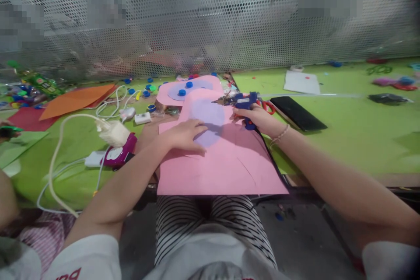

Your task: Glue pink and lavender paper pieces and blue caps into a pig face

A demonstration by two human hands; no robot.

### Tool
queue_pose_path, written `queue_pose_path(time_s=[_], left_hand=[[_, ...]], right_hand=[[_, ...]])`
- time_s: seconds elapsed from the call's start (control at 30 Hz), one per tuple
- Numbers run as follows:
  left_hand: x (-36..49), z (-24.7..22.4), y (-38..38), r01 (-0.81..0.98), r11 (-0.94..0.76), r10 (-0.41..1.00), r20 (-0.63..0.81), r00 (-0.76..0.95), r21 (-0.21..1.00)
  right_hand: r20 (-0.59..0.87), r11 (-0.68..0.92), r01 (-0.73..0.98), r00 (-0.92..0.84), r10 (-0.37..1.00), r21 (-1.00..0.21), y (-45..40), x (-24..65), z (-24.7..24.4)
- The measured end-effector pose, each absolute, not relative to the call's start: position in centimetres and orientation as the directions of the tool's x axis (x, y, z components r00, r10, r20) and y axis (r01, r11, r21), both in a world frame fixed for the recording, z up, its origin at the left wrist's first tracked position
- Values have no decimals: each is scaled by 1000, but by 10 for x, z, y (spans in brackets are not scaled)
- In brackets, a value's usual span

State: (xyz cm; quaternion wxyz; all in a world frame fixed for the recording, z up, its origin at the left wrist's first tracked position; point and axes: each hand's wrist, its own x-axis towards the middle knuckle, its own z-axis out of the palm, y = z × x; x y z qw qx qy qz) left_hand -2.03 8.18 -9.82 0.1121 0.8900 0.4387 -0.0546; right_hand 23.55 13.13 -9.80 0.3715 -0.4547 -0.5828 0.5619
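My right hand (256,116) is wrapped round a blue hot glue gun (243,101), its nozzle pointing left above a lavender oval piece (210,111). The oval lies on a pink sheet (226,170) that reaches the table's front edge. Resting on the sheet is my left hand (187,134), fingers spread and touching the oval's left side. Behind it lies another pink cutout (164,94), with a lavender piece and blue bottle caps (189,85) on top. Orange-red scissor handles (267,107) show just beyond my right hand.
A black phone (298,113) lies on the right, near a white card (302,82). Left are a purple power strip (123,153) with plugs and cables, orange paper (75,99) and a green bottle (39,81). A perforated metal screen (197,22) stands behind. Another person sits at left.
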Motion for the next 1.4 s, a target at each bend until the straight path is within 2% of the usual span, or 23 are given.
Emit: queue_pose_path(time_s=[0.17, 0.67, 0.77, 0.93, 1.1, 1.4], left_hand=[[-14, -99, 79, 818, -556, 772, -276, 573, 145], [-13, -106, 86, 810, -571, 772, -249, 585, 135], [-16, -111, 88, 862, -496, 835, -217, 506, 102], [-23, -115, 90, 966, -258, 960, -108, 260, 29], [-24, -108, 90, 954, -300, 940, -165, 298, 14], [-28, -103, 92, 937, -349, 929, -130, 345, -5]], right_hand=[[-58, -20, 118, -323, 945, -993, 132, 237, -99], [-56, -16, 132, -307, 950, -991, 130, 235, -98], [-78, -57, 90, -256, 964, -994, 133, 234, -100], [-120, -122, 2, -192, 974, -993, 135, 233, -101], [-147, -161, -52, -204, 968, -986, 134, 233, -100], [-193, -287, -129, -483, 854, -949, 128, 236, -96]])
